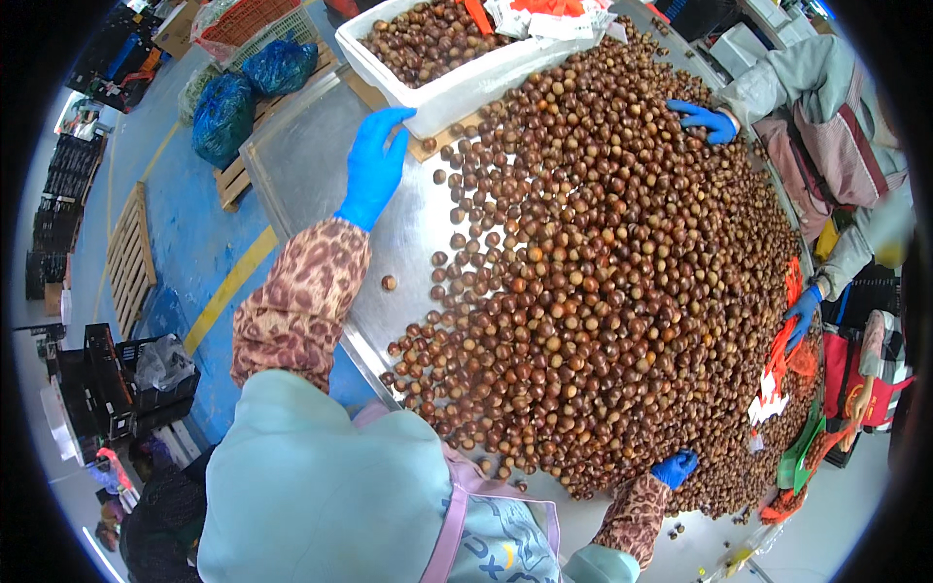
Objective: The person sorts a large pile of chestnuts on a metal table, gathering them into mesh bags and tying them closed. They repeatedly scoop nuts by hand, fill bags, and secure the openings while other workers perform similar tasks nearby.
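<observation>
My left hand (377, 171), in a blue glove and a leopard-print sleeve cover, is over the steel table. Its fingers and thumb are apart, the fingertips at the near corner of a white foam box (466, 91); I cannot tell whether they touch it. Chestnuts (452, 40) fill the box's visible part, with white tags (565, 25) and orange-red netting at its far end. A broad heap of chestnuts (605, 277) covers much of the table. At its near edge is my right hand (676, 468), also blue-gloved, its fingers curled among the nuts. Whatever may be in it is hidden.
Across the table a co-worker's blue-gloved hands (703, 122) reach onto the heap, one by orange-red mesh bags (783, 342). A green scoop-like object (800, 448) lies at the right edge. Wooden pallets (131, 259) and blue bags (222, 120) are on the floor.
</observation>
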Available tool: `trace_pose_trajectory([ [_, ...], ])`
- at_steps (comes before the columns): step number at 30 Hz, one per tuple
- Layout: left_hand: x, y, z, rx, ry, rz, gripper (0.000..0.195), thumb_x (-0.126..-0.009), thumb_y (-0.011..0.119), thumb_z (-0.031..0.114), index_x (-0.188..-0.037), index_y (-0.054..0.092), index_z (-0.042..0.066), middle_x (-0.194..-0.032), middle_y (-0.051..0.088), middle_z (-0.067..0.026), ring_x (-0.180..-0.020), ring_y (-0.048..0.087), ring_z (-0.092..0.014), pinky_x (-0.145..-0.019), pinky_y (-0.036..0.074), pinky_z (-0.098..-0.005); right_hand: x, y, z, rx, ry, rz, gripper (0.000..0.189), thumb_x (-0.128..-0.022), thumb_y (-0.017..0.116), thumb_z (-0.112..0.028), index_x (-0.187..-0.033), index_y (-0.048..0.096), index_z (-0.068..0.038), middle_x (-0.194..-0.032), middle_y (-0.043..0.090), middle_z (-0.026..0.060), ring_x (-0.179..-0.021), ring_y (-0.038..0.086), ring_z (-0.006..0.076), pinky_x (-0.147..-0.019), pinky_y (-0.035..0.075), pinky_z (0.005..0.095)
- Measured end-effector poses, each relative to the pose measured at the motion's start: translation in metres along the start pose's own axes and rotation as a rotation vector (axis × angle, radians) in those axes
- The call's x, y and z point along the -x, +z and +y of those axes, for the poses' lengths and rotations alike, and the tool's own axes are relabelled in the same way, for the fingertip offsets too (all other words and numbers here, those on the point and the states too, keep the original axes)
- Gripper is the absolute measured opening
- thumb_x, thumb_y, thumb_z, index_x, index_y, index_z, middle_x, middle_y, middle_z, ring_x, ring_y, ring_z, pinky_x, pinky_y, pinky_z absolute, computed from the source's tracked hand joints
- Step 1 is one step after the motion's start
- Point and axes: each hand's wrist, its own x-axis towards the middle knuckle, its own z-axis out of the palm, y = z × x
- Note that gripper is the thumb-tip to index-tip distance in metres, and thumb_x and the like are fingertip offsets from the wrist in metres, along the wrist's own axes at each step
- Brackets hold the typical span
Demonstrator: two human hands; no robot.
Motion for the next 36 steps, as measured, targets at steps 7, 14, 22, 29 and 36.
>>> trace_pose_trajectory([
  [7, 0.072, 0.004, -0.037, -0.217, -0.104, -0.038, 0.031, -0.084, 0.060, 0.015, -0.115, 0.058, 0.013, -0.118, 0.054, -0.0103, -0.111, 0.048, -0.027, -0.096, 0.038, -0.0373, -0.002, 0.000, 0.008, -0.047, 0.006, -0.019, 0.016, -0.087, 0.041, -0.010, -0.084, 0.057, -0.008, -0.086, 0.057, 0.0107, -0.076, 0.054, 0.0258, -0.070, 0.043, 0.0346],
  [14, 0.074, 0.034, -0.016, -0.327, -0.022, -0.186, 0.046, -0.085, 0.059, 0.028, -0.126, 0.048, 0.012, -0.128, 0.045, -0.0147, -0.116, 0.042, -0.031, -0.099, 0.034, -0.0410, 0.000, 0.000, -0.001, -0.094, 0.089, -0.029, 0.018, -0.086, 0.040, -0.011, -0.085, 0.057, -0.008, -0.085, 0.056, 0.0095, -0.077, 0.052, 0.0236, -0.075, 0.042, 0.0340],
  [22, 0.078, 0.098, -0.033, -0.317, 0.018, -0.279, 0.053, -0.090, 0.048, 0.038, -0.137, 0.034, 0.017, -0.137, 0.035, -0.0151, -0.132, 0.024, -0.034, -0.108, 0.018, -0.0490, 0.000, 0.003, -0.004, -0.187, 0.030, -0.003, 0.017, -0.083, 0.038, -0.007, -0.080, 0.054, -0.005, -0.080, 0.053, 0.0094, -0.074, 0.051, 0.0233, -0.073, 0.041, 0.0342],
  [29, 0.077, 0.076, 0.024, -0.284, 0.104, -0.252, 0.029, -0.077, 0.066, 0.022, -0.107, 0.065, 0.020, -0.103, 0.057, -0.0074, -0.097, 0.049, -0.028, -0.087, 0.041, -0.0378, 0.003, -0.002, -0.010, -0.101, 0.015, 0.036, 0.018, -0.084, 0.039, -0.008, -0.080, 0.056, -0.006, -0.082, 0.055, 0.0086, -0.074, 0.053, 0.0231, -0.071, 0.042, 0.0342],
  [36, 0.063, 0.083, 0.026, -0.358, 0.148, -0.441, 0.024, -0.075, 0.069, 0.022, -0.098, 0.068, 0.017, -0.084, 0.060, -0.0031, -0.083, 0.052, -0.023, -0.075, 0.045, -0.0361, 0.000, 0.006, 0.004, -0.189, 0.012, 0.021, 0.018, -0.084, 0.038, -0.007, -0.081, 0.056, -0.005, -0.082, 0.055, 0.0091, -0.074, 0.053, 0.0233, -0.070, 0.043, 0.0339],
])
